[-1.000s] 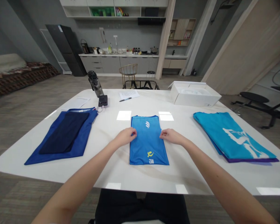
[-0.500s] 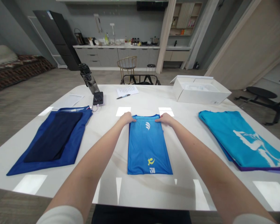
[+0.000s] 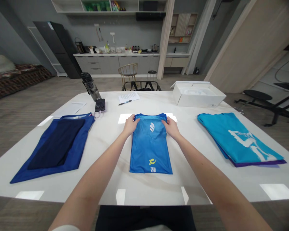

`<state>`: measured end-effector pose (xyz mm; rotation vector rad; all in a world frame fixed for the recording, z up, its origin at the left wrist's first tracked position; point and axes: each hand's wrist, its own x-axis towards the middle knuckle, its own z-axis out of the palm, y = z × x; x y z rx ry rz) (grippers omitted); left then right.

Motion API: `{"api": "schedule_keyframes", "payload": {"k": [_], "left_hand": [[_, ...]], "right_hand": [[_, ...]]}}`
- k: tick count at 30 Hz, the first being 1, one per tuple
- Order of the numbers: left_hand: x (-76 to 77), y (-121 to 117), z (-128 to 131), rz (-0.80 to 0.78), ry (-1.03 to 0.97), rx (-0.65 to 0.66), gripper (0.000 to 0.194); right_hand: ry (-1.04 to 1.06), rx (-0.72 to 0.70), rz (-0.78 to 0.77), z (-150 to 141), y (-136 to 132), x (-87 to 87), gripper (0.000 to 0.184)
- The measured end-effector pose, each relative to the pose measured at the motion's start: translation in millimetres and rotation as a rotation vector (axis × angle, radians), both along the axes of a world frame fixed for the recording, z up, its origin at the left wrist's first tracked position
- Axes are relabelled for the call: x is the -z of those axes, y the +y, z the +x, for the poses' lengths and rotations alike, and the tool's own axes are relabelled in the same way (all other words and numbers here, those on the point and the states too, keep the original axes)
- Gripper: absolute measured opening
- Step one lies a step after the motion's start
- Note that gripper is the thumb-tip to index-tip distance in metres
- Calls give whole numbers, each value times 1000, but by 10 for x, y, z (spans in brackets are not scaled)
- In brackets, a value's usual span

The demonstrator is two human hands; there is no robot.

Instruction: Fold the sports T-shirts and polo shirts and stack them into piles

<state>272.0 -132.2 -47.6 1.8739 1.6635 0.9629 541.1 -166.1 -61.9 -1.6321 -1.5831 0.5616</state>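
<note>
A bright blue folded shirt [image 3: 149, 146] lies flat in the middle of the white table [image 3: 144, 189], with a white emblem near its far end and a yellow logo near mine. My left hand [image 3: 130, 125] grips its far left corner, and my right hand [image 3: 170, 128] grips its far right corner. The far edge sits slightly raised between my hands, showing a paler band. To the left lies a royal blue garment [image 3: 83, 136] with a navy piece [image 3: 56, 144] on top. To the right lies a folded turquoise shirt [image 3: 240, 141] with a white print, over purple cloth.
A white open box [image 3: 197, 95] stands at the far right of the table. A water bottle [image 3: 90, 86], a dark phone [image 3: 100, 105], white papers [image 3: 128, 97] and a pen [image 3: 124, 102] lie along the far side. A chair [image 3: 141, 86] stands beyond the table.
My hands have moved from the shirt's sides to its far corners and taken hold there. The far edge has lifted slightly. The whole scene has shifted in view as my head moved.
</note>
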Motion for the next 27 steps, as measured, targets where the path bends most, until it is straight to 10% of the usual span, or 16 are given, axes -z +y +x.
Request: {"api": "schedule_keyframes", "payload": {"k": [10, 15, 23, 27], "left_hand": [[-1320, -748, 911, 341, -174, 329, 20], [-1744, -1106, 1548, 497, -260, 447, 22], [-1907, -1391, 2624, 431, -693, 599, 21], [-1680, -1460, 3119, 270, -822, 659, 24]], "right_hand": [[175, 111, 375, 627, -987, -1119, 28], [142, 247, 540, 1227, -1617, -1675, 30], [62, 323, 797, 2188, -2277, -2406, 38], [37, 304, 683, 2762, -2301, -2326, 36]]}}
